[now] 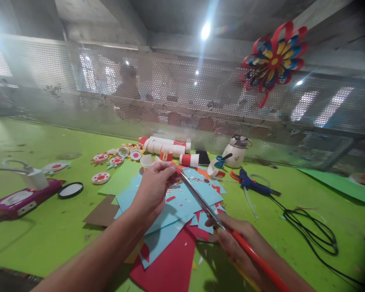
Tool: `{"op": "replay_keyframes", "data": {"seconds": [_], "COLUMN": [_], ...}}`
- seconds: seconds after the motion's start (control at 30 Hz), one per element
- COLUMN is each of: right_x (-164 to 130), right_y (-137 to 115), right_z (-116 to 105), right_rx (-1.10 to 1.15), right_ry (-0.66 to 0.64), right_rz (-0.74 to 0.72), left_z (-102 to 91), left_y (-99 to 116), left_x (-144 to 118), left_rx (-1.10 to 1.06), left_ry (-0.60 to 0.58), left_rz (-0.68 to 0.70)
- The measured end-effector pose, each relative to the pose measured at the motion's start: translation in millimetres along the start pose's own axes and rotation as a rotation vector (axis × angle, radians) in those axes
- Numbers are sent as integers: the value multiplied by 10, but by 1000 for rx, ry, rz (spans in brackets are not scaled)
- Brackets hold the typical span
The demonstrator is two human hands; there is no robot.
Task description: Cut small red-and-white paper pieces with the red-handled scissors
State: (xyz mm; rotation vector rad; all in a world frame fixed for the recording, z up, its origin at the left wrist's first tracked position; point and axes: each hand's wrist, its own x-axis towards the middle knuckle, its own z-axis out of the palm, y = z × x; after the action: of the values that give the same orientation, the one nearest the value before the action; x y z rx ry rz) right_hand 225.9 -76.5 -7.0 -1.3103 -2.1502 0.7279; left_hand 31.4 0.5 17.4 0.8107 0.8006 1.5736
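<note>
My left hand (154,182) pinches a small piece of red paper (178,170) above the middle of the table. In my right hand (231,239) is a pair of scissors (205,205) with red handles, its blade tips reaching the red piece. Whether the blades are apart is hard to make out. Beneath both hands lie overlapping sheets of light blue paper (162,221) strewn with red and white scraps. A red sheet (170,263) sticks out toward me, and a brown sheet (99,213) shows at the left.
Stacked paper cups (167,148) and red-and-white paper discs (101,178) lie behind the sheets. To the right are a blue glue gun (252,183), its black cable (313,231) and a white jug (235,153). A purple power strip (27,200) sits left. A paper flower (273,61) hangs above.
</note>
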Motion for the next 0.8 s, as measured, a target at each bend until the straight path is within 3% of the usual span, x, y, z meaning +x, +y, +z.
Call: {"op": "replay_keyframes", "data": {"seconds": [0.23, 0.8], "right_x": [-32, -25], "right_y": [-30, -46], "right_z": [14, 3], "right_rx": [13, 62], "right_ry": [77, 35], "right_rz": [-7, -10], "left_z": [15, 25], "left_y": [-15, -37], "left_x": [-25, -43], "left_rx": [-25, -72], "left_ry": [-29, -24], "left_rz": [1, 21]}}
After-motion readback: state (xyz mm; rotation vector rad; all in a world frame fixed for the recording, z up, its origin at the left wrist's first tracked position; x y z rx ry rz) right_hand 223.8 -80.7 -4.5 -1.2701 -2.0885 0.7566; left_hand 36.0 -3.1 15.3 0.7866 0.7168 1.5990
